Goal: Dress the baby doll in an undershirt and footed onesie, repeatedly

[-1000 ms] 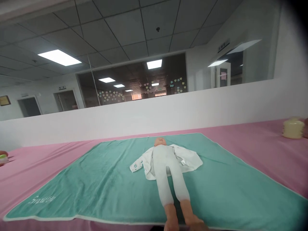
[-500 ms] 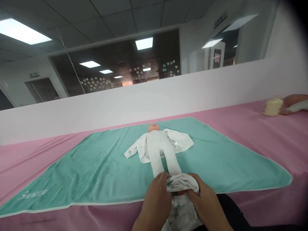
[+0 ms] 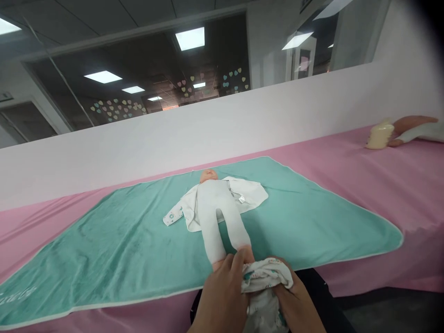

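A baby doll (image 3: 211, 203) with a white cloth body lies on its back, its feet toward me. Under it a white patterned shirt (image 3: 255, 192) is spread open, with one sleeve out to the left. My left hand (image 3: 227, 289) grips the edge of the bunched white printed baby pants (image 3: 267, 273), its fingertips at the doll's right-side foot. On the other side of the gathered cloth, my right hand (image 3: 294, 296) is closed with its thumb inside the opening. The lower part of the pants hangs between my wrists, near my lap.
A teal blanket (image 3: 132, 240) with a white edge lies over the pink table cover (image 3: 347, 175). To the far right stand a cream bottle (image 3: 379, 135) and part of another doll (image 3: 416, 129). Behind the table rises a white wall (image 3: 194, 134) with windows above.
The view has shifted, so the doll appears further left. The pants sit slightly lower and right of the doll's foot, which now shows. Both hands still hold the cloth.
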Motion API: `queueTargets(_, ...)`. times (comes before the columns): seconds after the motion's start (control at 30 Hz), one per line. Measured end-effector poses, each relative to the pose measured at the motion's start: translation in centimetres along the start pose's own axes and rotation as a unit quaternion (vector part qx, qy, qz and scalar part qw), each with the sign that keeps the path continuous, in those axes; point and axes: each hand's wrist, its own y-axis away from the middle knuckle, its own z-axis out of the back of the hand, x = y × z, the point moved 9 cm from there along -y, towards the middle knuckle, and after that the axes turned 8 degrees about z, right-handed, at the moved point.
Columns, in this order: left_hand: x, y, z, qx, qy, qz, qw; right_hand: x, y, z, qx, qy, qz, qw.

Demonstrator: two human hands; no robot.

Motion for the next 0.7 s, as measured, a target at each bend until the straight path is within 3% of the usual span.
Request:
queueTargets(0.13,-0.5,0.4,2.5,-0.031,0.141,0.0,0.99,1.9,-1.1,-0.8,0.037,-0.081,-0.003,0.996)
queueTargets(0.27,-1.1,-0.1,4.2,-0.006,0.284,-0.009,0.959,5.7,-2.6,-1.1,0.087,-0.046,0.068,0.993)
queueTargets(0.33,-1.0,-0.6,4.5,-0.004,0.324,-0.001,0.946,6.6,-3.1,-1.3,0.101,-0.029,0.072,0.992)
queueTargets(0.43,-0.4,-1.5,4.3,-0.021,0.37,0.012,0.929,5.7,-3.6,-1.5,0.078,-0.055,0.014,0.995)
queueTargets(0.57,0.3,-2.4,3.6,-0.038,0.41,-0.002,0.911,2.6,-3.8,-2.3,0.046,-0.117,-0.062,0.99)
queueTargets(0.7,0.6,-2.7,3.2,-0.021,0.396,-0.038,0.917,1.0,-4.9,-2.5,0.078,-0.068,-0.018,0.994)
